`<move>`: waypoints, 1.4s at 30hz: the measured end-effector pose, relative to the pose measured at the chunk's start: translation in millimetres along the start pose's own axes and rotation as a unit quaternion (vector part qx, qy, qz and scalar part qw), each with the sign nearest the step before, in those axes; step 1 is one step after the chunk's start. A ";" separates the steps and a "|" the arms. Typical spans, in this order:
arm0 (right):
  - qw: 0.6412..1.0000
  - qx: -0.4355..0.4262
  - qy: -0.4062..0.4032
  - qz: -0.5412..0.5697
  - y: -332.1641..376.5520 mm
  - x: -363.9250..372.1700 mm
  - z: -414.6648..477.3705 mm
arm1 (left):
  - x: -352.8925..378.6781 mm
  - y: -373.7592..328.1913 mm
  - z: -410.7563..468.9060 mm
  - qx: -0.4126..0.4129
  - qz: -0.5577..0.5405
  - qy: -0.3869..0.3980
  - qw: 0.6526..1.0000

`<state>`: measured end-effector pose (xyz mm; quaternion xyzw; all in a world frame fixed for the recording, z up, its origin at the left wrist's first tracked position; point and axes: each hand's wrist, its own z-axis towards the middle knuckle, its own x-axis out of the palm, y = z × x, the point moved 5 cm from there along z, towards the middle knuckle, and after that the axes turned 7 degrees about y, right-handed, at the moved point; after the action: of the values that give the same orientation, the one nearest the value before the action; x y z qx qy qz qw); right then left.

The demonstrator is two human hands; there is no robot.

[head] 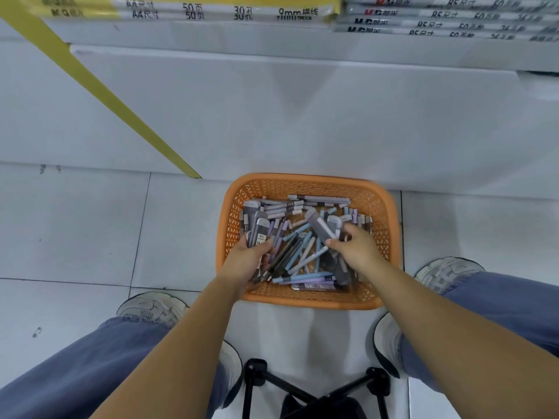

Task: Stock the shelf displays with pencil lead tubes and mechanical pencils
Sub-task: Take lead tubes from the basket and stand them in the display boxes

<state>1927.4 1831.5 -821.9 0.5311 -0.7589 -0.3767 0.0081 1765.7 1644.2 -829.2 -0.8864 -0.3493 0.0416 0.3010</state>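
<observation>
The fingers [265,247] of the left hand [246,260] are curled round a small bunch of flat grey pencil lead tubes [257,229], which fan upward from the palm. The right hand [358,247] pinches a single grey lead tube [320,226] by its lower end, tilted above the heap. Both hands are down inside the orange plastic lattice basket [311,301], which stands on the pale tiled floor [75,222] at the foot of the white shelf unit [272,116]. In the basket lies a loose jumble of blue, lilac and dark mechanical pencils [305,260], with further tubes mixed through. This looks like the gathering step, picking tubes out of the mixed stock. Next, I'd judge, the single tube wants passing into the left-hand bunch, then the lot carrying up to a display, which is not in sight here.
</observation>
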 end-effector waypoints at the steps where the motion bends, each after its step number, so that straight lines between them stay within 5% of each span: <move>1: 1.000 0.005 0.003 0.018 -0.6 -2.9 0.3 | 0.6 -0.7 -1.5 0.002 0.003 0.004 1.000; 9: 0.988 -0.075 0.052 0.126 46.6 -39.2 -16.4 | 24.3 -40.3 -23.9 0.045 0.014 0.061 0.997; 21: 0.885 -0.161 0.192 0.391 127.8 -32.8 -105.2 | 80.5 -97.3 -94.8 0.116 -0.002 0.157 0.981; 27: 0.909 -0.201 0.191 0.312 154.0 -37.7 -138.5 | 74.4 -118.5 -131.0 0.170 -0.046 0.179 0.968; 32: 0.951 -0.253 0.145 0.103 183.6 -62.8 -162.8 | 71.4 -139.7 -157.6 0.204 -0.062 0.190 0.958; 42: 0.936 -0.317 0.084 0.124 206.6 -89.4 -190.0 | 77.9 -168.3 -191.5 0.256 -0.105 0.149 0.949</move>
<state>1879.4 1828.6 -531.3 0.4327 -0.6563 -0.5476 0.2868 1778.8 1694.5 -567.8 -0.7338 -0.3690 -0.0343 0.5694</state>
